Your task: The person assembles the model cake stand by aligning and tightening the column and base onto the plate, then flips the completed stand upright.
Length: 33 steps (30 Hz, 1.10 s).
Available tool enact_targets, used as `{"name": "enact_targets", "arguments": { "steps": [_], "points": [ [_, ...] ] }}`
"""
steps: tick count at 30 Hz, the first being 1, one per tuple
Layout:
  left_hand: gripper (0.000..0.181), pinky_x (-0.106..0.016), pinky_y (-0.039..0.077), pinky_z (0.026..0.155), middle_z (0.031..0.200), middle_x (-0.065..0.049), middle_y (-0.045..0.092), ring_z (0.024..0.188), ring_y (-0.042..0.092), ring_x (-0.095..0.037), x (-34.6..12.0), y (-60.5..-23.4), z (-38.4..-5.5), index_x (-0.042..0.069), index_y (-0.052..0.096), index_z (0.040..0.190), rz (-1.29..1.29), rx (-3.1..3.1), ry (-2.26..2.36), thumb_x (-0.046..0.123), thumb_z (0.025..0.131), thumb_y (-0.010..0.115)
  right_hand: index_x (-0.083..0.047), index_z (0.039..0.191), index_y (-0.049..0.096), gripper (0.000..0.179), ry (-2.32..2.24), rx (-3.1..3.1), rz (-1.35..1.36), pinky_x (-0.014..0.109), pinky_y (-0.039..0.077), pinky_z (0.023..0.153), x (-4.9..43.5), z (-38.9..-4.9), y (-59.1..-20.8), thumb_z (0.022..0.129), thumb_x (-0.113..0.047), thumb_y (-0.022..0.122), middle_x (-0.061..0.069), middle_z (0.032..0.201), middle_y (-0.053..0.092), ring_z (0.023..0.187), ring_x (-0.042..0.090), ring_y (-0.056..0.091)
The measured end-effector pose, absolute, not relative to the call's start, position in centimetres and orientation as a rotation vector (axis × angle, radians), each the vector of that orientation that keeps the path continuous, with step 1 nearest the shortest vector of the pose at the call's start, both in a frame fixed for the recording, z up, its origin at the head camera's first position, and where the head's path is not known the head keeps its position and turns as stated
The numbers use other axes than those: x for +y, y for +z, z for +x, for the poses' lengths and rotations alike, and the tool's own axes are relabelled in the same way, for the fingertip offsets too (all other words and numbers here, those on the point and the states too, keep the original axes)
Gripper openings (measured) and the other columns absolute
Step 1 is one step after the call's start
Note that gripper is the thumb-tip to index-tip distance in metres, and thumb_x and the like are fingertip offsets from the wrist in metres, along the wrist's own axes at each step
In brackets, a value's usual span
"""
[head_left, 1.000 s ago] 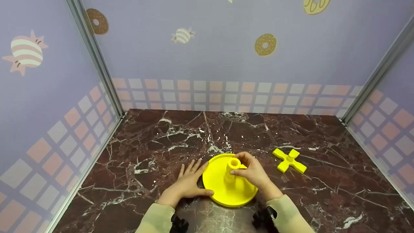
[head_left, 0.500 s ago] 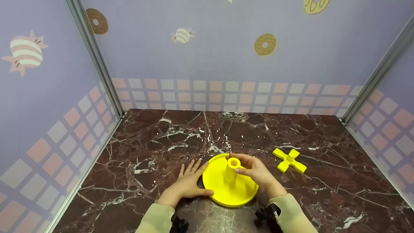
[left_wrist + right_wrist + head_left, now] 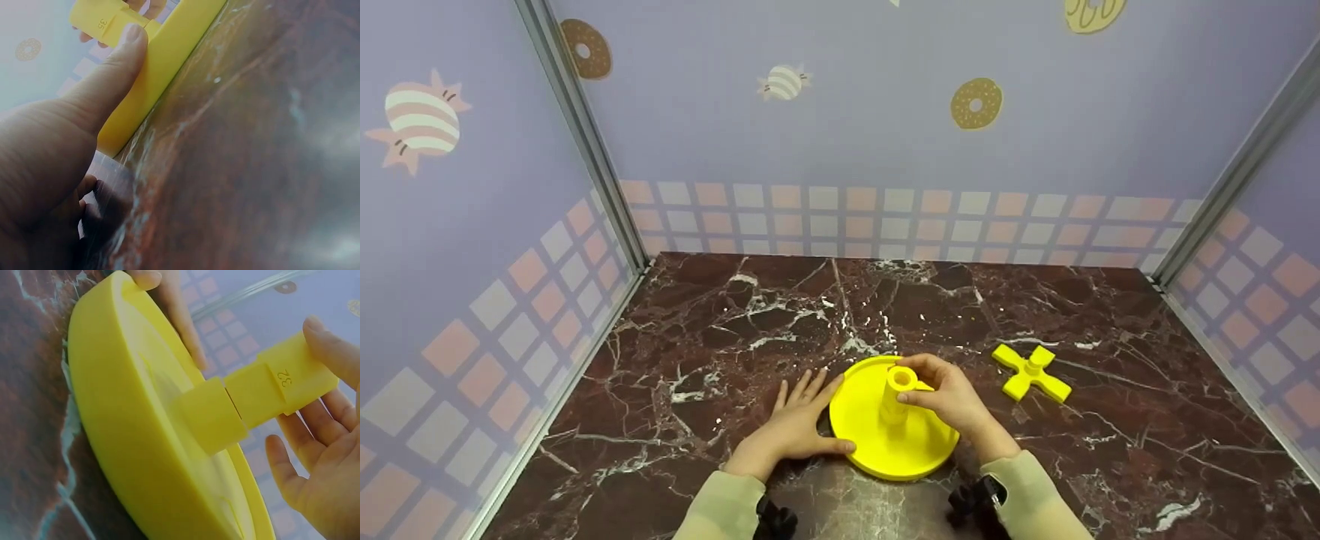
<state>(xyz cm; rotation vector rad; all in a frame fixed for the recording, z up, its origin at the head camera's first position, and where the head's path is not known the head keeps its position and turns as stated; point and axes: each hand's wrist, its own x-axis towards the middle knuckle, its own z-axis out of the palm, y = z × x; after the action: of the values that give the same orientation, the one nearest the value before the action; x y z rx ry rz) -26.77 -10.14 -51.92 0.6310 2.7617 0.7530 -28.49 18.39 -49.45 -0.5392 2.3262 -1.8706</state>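
A round yellow tray with a raised rim lies on the dark marble table. From its middle stands an upright hollow yellow post, stepped in sections; the right wrist view shows "32" marked on the post. My right hand pinches the post's upper end between thumb and fingers. At the tray's left side, my left hand lies with fingers spread, its thumb on the rim; the left wrist view shows that thumb against the tray wall. The fingertips behind the post are partly hidden.
A yellow cross-shaped piece with a short central peg lies on the table right of the tray. Patterned purple panels stand at the back and both sides. Small white specks are scattered behind the tray.
My right hand loosened and moved slightly right along the post, then came back to pinch its top. The left hand, the tray and the cross-shaped piece stayed put.
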Motion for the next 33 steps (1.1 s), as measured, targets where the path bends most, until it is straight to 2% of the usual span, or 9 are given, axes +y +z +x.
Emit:
{"name": "enact_targets", "arguments": {
  "steps": [7, 11, 14, 16, 19, 22, 27, 33],
  "points": [
    [0.115, -0.068, -0.005, 0.128, 0.174, -0.017, 0.011, 0.161, 0.003, -0.042, -10.1, -51.9, -26.9, 0.022, 0.018, 0.167, 0.628, 2.760, 0.758, 0.072, 0.079, 0.074, 0.005, 0.123, 0.060, 0.049, -1.863, 2.442, -0.501, 0.030, 0.050, 0.105, 17.7, -28.4, -49.7, 0.083, -0.008, 0.085, 0.021, 0.124, 0.068, 0.115, 0.026, 0.065],
    [0.115, -0.067, -0.006, 0.128, 0.174, -0.017, 0.010, 0.161, 0.002, -0.042, -10.1, -51.9, -26.9, 0.023, 0.017, 0.167, 0.628, 2.755, 0.767, 0.072, 0.079, 0.074, 0.005, 0.132, 0.058, 0.057, -1.858, 2.382, -0.546, 0.033, 0.048, 0.110, 18.0, -28.4, -49.6, 0.084, -0.010, 0.085, 0.024, 0.133, 0.065, 0.124, 0.032, 0.062],
    [0.115, -0.068, -0.006, 0.128, 0.174, -0.017, 0.011, 0.161, 0.003, -0.042, -10.1, -52.0, -26.9, 0.023, 0.018, 0.167, 0.630, 2.754, 0.773, 0.071, 0.079, 0.075, 0.002, 0.143, 0.054, 0.064, -1.835, 2.279, -0.601, 0.029, 0.046, 0.114, 18.8, -28.5, -49.3, 0.088, -0.014, 0.082, 0.024, 0.147, 0.057, 0.135, 0.029, 0.057],
    [0.116, -0.067, -0.006, 0.128, 0.174, -0.017, 0.010, 0.161, 0.003, -0.042, -10.1, -52.0, -26.9, 0.023, 0.017, 0.167, 0.628, 2.751, 0.770, 0.071, 0.079, 0.075, 0.001, 0.147, 0.052, 0.065, -1.831, 2.216, -0.623, 0.023, 0.046, 0.113, 19.3, -28.7, -49.3, 0.090, -0.014, 0.079, 0.024, 0.152, 0.053, 0.136, 0.020, 0.057],
    [0.116, -0.067, -0.006, 0.128, 0.174, -0.016, 0.010, 0.162, 0.003, -0.042, -10.1, -52.0, -26.9, 0.024, 0.017, 0.167, 0.628, 2.751, 0.768, 0.073, 0.078, 0.074, 0.002, 0.149, 0.051, 0.063, -1.818, 2.173, -0.652, 0.019, 0.050, 0.108, 19.7, -28.8, -49.3, 0.093, -0.014, 0.076, 0.024, 0.152, 0.053, 0.130, 0.007, 0.061],
    [0.117, -0.067, -0.007, 0.128, 0.174, -0.015, 0.009, 0.162, 0.002, -0.041, -10.1, -52.0, -26.9, 0.024, 0.017, 0.167, 0.621, 2.746, 0.773, 0.074, 0.078, 0.073, 0.005, 0.148, 0.050, 0.062, -1.814, 2.173, -0.667, 0.019, 0.053, 0.105, 19.7, -28.9, -49.5, 0.094, -0.014, 0.074, 0.024, 0.147, 0.058, 0.123, 0.002, 0.064],
    [0.117, -0.067, -0.007, 0.128, 0.174, -0.015, 0.009, 0.162, 0.001, -0.041, -10.1, -51.9, -26.9, 0.025, 0.016, 0.167, 0.622, 2.743, 0.776, 0.074, 0.078, 0.074, 0.009, 0.144, 0.052, 0.061, -1.816, 2.230, -0.619, 0.019, 0.054, 0.102, 19.5, -28.9, -49.7, 0.092, -0.012, 0.077, 0.023, 0.139, 0.064, 0.117, 0.005, 0.067],
    [0.116, -0.067, -0.007, 0.127, 0.174, -0.016, 0.010, 0.161, 0.002, -0.042, -10.2, -52.0, -26.9, 0.024, 0.017, 0.167, 0.628, 2.746, 0.769, 0.072, 0.079, 0.074, 0.007, 0.136, 0.059, 0.055, -1.836, 2.298, -0.563, 0.025, 0.053, 0.103, 19.0, -28.7, -49.7, 0.088, -0.011, 0.081, 0.024, 0.133, 0.066, 0.117, 0.017, 0.067]
  ]
}}
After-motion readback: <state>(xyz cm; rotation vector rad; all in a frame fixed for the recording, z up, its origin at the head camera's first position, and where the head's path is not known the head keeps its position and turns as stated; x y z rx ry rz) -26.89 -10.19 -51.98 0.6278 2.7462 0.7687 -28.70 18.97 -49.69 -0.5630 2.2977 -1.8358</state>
